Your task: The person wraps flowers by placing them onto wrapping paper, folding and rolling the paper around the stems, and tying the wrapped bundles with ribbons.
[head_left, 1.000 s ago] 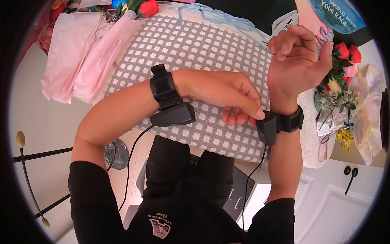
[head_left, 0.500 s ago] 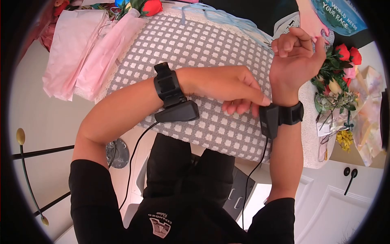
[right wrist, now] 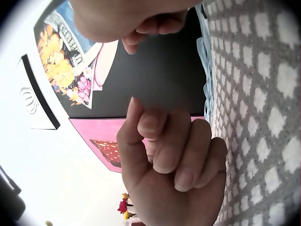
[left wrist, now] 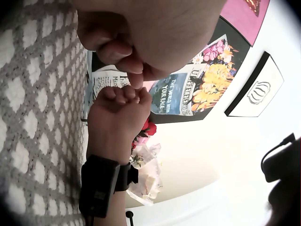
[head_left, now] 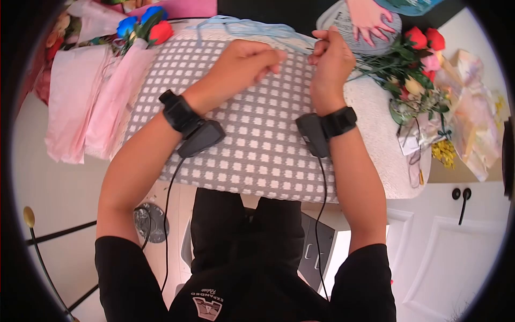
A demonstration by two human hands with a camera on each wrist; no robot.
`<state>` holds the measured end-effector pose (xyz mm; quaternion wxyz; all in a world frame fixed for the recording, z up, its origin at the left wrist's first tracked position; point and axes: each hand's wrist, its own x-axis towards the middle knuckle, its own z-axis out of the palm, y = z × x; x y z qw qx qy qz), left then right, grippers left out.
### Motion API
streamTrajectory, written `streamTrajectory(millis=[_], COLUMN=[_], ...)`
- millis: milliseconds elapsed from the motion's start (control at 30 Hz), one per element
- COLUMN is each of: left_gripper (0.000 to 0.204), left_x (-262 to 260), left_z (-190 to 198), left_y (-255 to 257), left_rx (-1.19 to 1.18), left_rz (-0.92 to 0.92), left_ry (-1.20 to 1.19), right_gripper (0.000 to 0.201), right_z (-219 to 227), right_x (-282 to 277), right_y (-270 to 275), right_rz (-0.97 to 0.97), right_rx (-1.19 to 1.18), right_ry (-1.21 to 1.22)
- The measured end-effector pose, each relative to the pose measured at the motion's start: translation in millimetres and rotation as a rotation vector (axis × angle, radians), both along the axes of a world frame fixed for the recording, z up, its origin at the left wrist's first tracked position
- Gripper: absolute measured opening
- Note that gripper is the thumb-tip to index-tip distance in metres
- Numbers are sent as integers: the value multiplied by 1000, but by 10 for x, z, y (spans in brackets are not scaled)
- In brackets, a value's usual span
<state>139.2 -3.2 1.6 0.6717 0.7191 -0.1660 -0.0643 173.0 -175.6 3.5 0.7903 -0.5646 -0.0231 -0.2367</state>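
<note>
I'm standing in what seems to be a home: a white panelled door [head_left: 450, 257] with a black lever handle [head_left: 465, 202] is showing beside a table [head_left: 375, 139] bearing a grey-and-white checked cloth [head_left: 257, 155]. Red roses [head_left: 416, 37] are lying toward the table's right end, pink wrapping paper [head_left: 74, 102] is draping over its left, and a floral poster [left wrist: 216, 80] is showing behind.

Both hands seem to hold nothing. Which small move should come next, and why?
Perhaps move the right hand towards the roses at the right: its curled fingers show nothing held, and those roses lie nearer to it than to the left hand.
</note>
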Motion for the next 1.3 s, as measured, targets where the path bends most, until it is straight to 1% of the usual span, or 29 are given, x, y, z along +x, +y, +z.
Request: streamTrajectory(millis=[33, 133, 167, 233, 300, 333, 400, 533, 567, 633, 700, 733, 800, 833, 900, 933, 967, 1033, 1100, 1167, 1300], left_gripper=[29, 34, 34, 33, 33, 34, 34, 33, 32, 32, 33, 33, 34, 34, 34, 32, 32, 32, 32, 31, 32], left_x=[15, 11, 20, 57, 77, 91, 90, 152, 164, 253, 261, 283, 322, 335, 354, 342, 338, 317, 294, 310, 277], left_z=[3, 43, 41, 25, 10, -1, -24, -31, -73, -167, -137, -130, -141, -147, -150, -120, -101, -59, -43, -30, 39], left_y=[11, 18, 25, 54, 67, 75, 69, 99, 107, 148, 161, 180, 224, 248, 274, 278, 289, 316, 344, 355, 396], left_rx=[-8, -16, -24, -12, -20, -19, -23, -11, -11, -12, -7, 7, -40, -32, -6, -8, -6, 8, 11, 88, 117], left_rz=[-21, 52, 43, 79, 80, 75, 72, 142, 157, 155, 199, 237, 231, 260, 307, 342, 358, 380, 396, 458, 504], left_ry=[-4, 14, 8, 24, 28, 18, 15, -25, -34, -128, -182, -190, -155, -154, -253, -212, -219, -297, -288, -336, -382], right_gripper=[37, 37, 37, 37, 36, 36, 34, 32, 32, 32, 32, 32, 32, 32, 32, 31, 31, 31, 31, 31, 30], right_z=[-8, -28, -23, -9, -20, -16, -1, -79, -87, -97, -81, -102, -108, -115, -140, -129, -100, -103, -135, -177, -136], right_x=[9, 37, 55, 87, 151, 155, 149, 185, 174, 125, 90, 99, 119, 110, 58, 39, 33, 59, 60, 61, 52], right_y=[-21, -93, -121, -182, -224, -238, -264, -248, -229, -187, -167, -172, -156, -149, -123, -109, -103, -104, -108, -116, -97], right_rz=[-14, -101, -138, -147, -270, -273, -317, -251, -251, -242, -238, -213, -157, -122, -68, -69, -73, -39, 16, 30, 57], right_rx=[36, 3, -5, 7, -87, -91, -99, -127, -171, -232, -282, -276, -260, -263, -267, -273, -278, -282, -298, -311, -324], right_ry=[-14, -79, -112, -112, -205, -203, -286, -241, -237, -198, -174, -151, -136, -105, -70, -33, -1, -2, 27, 44, 70])
